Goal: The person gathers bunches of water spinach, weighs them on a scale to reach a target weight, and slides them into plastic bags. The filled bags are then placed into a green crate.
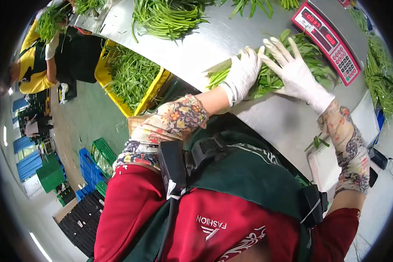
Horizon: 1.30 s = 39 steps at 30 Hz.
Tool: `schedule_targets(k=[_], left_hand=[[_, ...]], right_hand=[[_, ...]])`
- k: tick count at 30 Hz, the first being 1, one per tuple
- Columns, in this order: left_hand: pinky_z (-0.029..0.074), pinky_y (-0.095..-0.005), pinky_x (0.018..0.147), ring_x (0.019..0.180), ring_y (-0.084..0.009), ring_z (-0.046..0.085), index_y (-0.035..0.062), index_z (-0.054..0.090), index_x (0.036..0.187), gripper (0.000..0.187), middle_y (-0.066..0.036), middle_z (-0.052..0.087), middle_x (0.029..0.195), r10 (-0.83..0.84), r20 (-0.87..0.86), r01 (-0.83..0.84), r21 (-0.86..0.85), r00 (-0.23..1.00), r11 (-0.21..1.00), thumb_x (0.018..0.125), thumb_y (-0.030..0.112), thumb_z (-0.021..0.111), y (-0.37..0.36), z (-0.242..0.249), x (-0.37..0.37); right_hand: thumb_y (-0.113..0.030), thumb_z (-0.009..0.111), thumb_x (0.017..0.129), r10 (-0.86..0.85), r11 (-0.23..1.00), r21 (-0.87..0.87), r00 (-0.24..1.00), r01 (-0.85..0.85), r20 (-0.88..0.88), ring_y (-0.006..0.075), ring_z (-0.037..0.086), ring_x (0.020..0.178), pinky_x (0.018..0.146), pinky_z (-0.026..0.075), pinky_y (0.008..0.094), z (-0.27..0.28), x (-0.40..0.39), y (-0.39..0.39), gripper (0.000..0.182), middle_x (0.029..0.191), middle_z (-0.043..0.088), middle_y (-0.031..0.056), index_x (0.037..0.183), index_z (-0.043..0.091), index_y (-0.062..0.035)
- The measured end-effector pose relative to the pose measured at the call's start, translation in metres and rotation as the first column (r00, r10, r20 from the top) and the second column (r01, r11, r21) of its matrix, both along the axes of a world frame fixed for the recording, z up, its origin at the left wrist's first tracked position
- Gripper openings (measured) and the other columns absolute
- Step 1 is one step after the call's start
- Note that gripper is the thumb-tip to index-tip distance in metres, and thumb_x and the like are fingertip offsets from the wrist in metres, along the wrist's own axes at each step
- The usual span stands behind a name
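A bunch of leafy greens [270, 83] lies on the metal table, its cut stems pointing left and its leaves right. My left hand [242, 76], in a white glove, is closed over the stem side, its fingers bent across the bunch; its thumb is hard to make out. A pale flat sheet edge [217, 66] shows beside the stems. My right hand [297, 78], also gloved, rests on the leaves with its fingers spread. Both hands nearly touch at the fingertips. Beyond the leaves stands a red scale [329, 41] with lit digits.
More greens [168, 19] lie on the metal table [192, 54] at the top. A yellow crate [150, 102] of leaves stands below its left edge. Bagged greens [380, 74] are at the right. A person in yellow [39, 81] holds greens at the upper left. Crates stand lower left.
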<state>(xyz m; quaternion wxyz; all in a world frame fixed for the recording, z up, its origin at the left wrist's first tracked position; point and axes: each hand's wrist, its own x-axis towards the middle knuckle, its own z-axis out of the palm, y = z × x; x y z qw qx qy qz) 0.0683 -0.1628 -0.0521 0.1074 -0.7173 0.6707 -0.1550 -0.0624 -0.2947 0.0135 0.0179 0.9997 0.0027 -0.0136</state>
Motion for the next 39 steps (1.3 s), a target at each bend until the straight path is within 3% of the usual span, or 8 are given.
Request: schedule_targets(k=[2, 9, 12, 19, 24, 26, 32, 39], left_hand=[[0.045, -0.0507, 0.084, 0.108, -0.0363, 0.05, -0.0006, 0.041, 0.132, 0.054, -0.023, 0.051, 0.12, 0.015, -0.061, -0.007, 0.136, 0.998, 0.991, 0.084, 0.024, 0.048, -0.003, -0.003, -0.002], [0.023, -0.0546, 0.106, 0.128, -0.0363, 0.037, -0.0044, 0.031, 0.137, 0.08, -0.025, 0.038, 0.135, -0.154, -0.707, -0.077, -0.283, 0.691, 0.956, 0.069, 0.017, 0.068, 0.042, 0.009, 0.007], [0.014, -0.0589, 0.108, 0.131, -0.0314, 0.035, 0.0003, 0.031, 0.139, 0.083, -0.02, 0.037, 0.139, 0.031, -0.655, -0.168, -0.149, 0.755, 0.974, 0.071, 0.027, 0.07, 0.08, 0.018, 0.012], [0.011, -0.0615, 0.107, 0.135, -0.0306, 0.031, 0.0083, 0.03, 0.142, 0.076, -0.016, 0.031, 0.146, -0.283, -0.608, 0.241, -0.152, 0.742, 0.958, 0.083, 0.046, 0.057, 0.084, -0.01, 0.067], [0.016, -0.0537, 0.11, 0.138, -0.0303, 0.025, 0.0104, 0.03, 0.143, 0.081, -0.011, 0.031, 0.148, -0.381, -0.784, 0.493, -0.111, 0.49, 0.863, 0.079, 0.046, 0.063, 0.042, 0.041, 0.091], [0.018, -0.0488, 0.111, 0.137, -0.035, 0.025, 0.0071, 0.035, 0.141, 0.071, -0.014, 0.035, 0.144, -0.271, -0.937, 0.458, -0.146, 0.22, 0.877, 0.085, 0.046, 0.057, 0.018, 0.042, 0.092], [0.033, -0.0392, 0.106, 0.125, -0.0322, 0.044, 0.001, 0.049, 0.129, 0.042, -0.016, 0.051, 0.131, -0.356, -0.929, 0.432, -0.364, -0.102, 0.825, 0.093, 0.022, 0.048, -0.049, 0.022, 0.007], [0.041, -0.0364, 0.098, 0.116, -0.0299, 0.051, 0.0064, 0.053, 0.125, 0.046, -0.014, 0.056, 0.123, -0.383, -0.907, 0.674, -0.393, -0.174, 0.626, 0.085, 0.027, 0.062, -0.08, 0.038, -0.161]], right_hand=[[-0.043, 0.081, 0.054, 0.107, 0.994, 0.023, 0.991, -0.105, -0.086, 0.0291, 0.016, 0.141, 0.113, 0.011, 0.0527, 0.01, 0.03, -0.011, 0.109, 0.15, 0.022, 0.0145, 0.144, 0.027, -0.0134], [-0.028, 0.078, 0.054, 0.222, 0.911, 0.389, 0.957, -0.137, -0.185, 0.0324, 0.047, 0.114, 0.098, 0.036, 0.0433, -0.015, 0.052, -0.031, 0.102, 0.131, 0.043, 0.0201, 0.141, 0.03, -0.0062], [-0.027, 0.077, 0.057, 0.166, 0.945, 0.315, 0.961, -0.09, -0.223, 0.0327, 0.047, 0.114, 0.098, 0.036, 0.0419, -0.004, 0.046, -0.019, 0.1, 0.13, 0.043, 0.0208, 0.142, 0.029, -0.0082], [-0.029, 0.075, 0.066, -0.021, 0.945, 0.304, 0.951, 0.12, -0.309, 0.0383, 0.05, 0.112, 0.096, 0.04, 0.0438, 0.014, 0.017, 0.013, 0.096, 0.128, 0.044, 0.0246, 0.146, 0.023, -0.0198], [-0.034, 0.072, 0.068, -0.287, 0.822, 0.391, 0.894, 0.414, -0.343, 0.0337, 0.057, 0.099, 0.086, 0.046, 0.0409, 0.041, -0.037, 0.045, 0.091, 0.117, 0.051, 0.0198, 0.146, 0.026, -0.0218], [-0.037, 0.072, 0.068, -0.432, 0.823, 0.29, 0.87, 0.488, -0.238, 0.0315, 0.058, 0.094, 0.075, 0.049, 0.0402, 0.035, -0.072, 0.056, 0.085, 0.108, 0.053, 0.0163, 0.143, 0.033, -0.0236], [-0.037, 0.074, 0.066, -0.899, 0.346, 0.184, 0.381, 0.92, -0.217, 0.0335, 0.06, 0.086, 0.072, 0.05, 0.0409, 0.093, -0.184, 0.126, 0.086, 0.105, 0.055, 0.0172, 0.142, 0.035, -0.0236], [-0.035, 0.078, 0.061, -0.935, -0.287, 0.09, -0.259, 0.954, -0.243, 0.0336, 0.061, 0.09, 0.076, 0.051, 0.0402, 0.127, -0.302, 0.257, 0.096, 0.108, 0.058, 0.0164, 0.144, 0.03, -0.024]])
